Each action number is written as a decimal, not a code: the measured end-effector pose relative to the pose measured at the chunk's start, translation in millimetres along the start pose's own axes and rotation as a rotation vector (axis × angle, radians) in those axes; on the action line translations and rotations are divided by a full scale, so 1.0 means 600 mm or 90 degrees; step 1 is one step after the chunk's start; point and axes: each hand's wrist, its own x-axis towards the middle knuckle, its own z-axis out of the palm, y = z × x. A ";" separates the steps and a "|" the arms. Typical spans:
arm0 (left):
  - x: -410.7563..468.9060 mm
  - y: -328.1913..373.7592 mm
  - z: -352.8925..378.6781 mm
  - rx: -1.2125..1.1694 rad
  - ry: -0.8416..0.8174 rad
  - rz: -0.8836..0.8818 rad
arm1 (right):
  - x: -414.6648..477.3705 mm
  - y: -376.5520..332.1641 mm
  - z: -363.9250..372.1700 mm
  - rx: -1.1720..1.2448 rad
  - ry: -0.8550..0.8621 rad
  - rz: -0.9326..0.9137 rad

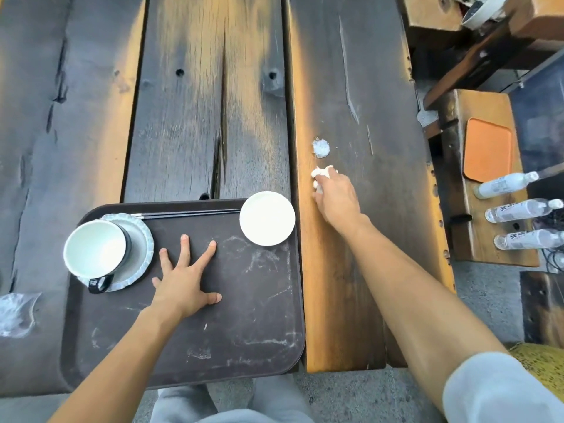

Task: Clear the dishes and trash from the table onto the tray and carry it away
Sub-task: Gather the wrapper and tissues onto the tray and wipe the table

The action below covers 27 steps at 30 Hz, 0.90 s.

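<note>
A dark brown tray (259, 315) lies at the near edge of the wooden table (183, 117). On its left a white mug (96, 248) with a black handle stands on a pale saucer (142, 245). Black chopsticks (189, 213) lie along the tray's far edge, and a small white dish (267, 218) sits at the far right corner. My left hand (186, 279) rests flat on the tray, fingers spread. My right hand (335, 193) reaches past the tray and closes on a crumpled white napkin (323, 171) on the table. Beyond it is a white round patch (320, 148).
A wooden bench (488, 209) to the right carries an orange tray (487, 149) and three plastic water bottles (523, 210). A clear plastic wrapper (16, 312) lies at the table's left edge. My grey-trousered legs are below the table edge.
</note>
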 end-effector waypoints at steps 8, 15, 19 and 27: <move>0.002 -0.001 -0.001 -0.002 -0.003 -0.001 | -0.037 0.018 0.019 0.080 0.021 0.092; -0.002 0.000 -0.005 -0.013 -0.013 0.002 | -0.174 -0.027 0.006 0.324 0.092 0.139; -0.005 0.002 -0.007 -0.012 -0.018 0.004 | -0.247 -0.092 0.037 0.292 0.005 0.009; -0.027 -0.017 0.021 0.008 -0.005 0.003 | -0.290 -0.151 0.119 0.084 -0.118 -0.171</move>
